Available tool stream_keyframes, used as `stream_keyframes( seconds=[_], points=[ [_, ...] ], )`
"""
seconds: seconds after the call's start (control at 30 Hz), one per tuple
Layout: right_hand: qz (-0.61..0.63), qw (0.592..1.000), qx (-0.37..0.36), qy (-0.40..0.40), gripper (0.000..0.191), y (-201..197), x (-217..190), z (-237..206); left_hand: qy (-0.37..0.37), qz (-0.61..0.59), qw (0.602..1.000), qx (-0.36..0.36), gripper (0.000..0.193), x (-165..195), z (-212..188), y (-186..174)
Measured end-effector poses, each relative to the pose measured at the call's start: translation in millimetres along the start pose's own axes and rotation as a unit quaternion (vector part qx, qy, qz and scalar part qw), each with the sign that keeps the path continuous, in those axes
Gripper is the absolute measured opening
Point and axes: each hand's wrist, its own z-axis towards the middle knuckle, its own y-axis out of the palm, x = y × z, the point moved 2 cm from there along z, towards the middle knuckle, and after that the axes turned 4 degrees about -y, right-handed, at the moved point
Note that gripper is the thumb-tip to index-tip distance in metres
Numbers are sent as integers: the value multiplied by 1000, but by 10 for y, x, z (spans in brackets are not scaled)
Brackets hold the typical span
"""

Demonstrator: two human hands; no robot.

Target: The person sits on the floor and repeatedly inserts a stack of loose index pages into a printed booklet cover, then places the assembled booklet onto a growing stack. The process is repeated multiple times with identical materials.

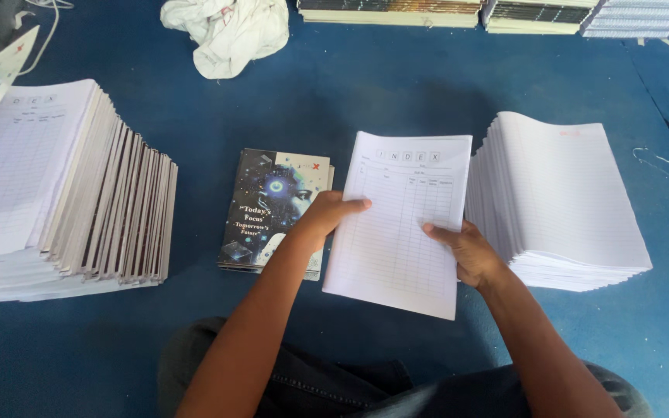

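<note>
Left hand [327, 215] and right hand [466, 251] grip a white ruled sheet bundle [396, 224] by its edges, fingers closed, between dark glossy covers [269, 205] and a white page stack [563, 197].

My one camera sits on the head, looking steeply down and forward at close range over the knees onto the blue floor [365, 101], stacks at each side.

Blue floor mat [365, 101] under paper stacks [567, 201], dark covers [269, 209], white cloth [230, 31].
</note>
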Motion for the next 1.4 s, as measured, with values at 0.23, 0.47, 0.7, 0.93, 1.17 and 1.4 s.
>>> stream_keyframes(
  seconds=[0.23, 0.47, 0.7, 0.93, 1.17, 1.4],
  points=[
    [-35, 998, 55, 20, 65, -100, 79, 26, 114, 363, 914, 142, 65, -427, -114, -552],
    [-55, 996, 60, 27, 64, -71, 151, 70, 9, 603, 786, 136, 111, -837, -743, -777],
    [-65, 995, 67, 39, 61, -106, 271, -38, 115, 645, 733, 183, 67, -1097, -660, -790],
    [-65, 996, 57, 36, 61, -61, 306, -102, 242, 534, 785, 198, 38, -1063, -721, -949],
    [-44, 997, 64, 29, 61, 133, 358, -55, 297, 422, 806, 290, 9, -684, -940, -858],
    [44, 997, 50, 24, 58, 761, 543, 234, 385, 305, 810, 321, 10, -361, -1203, -793]
  ],
)
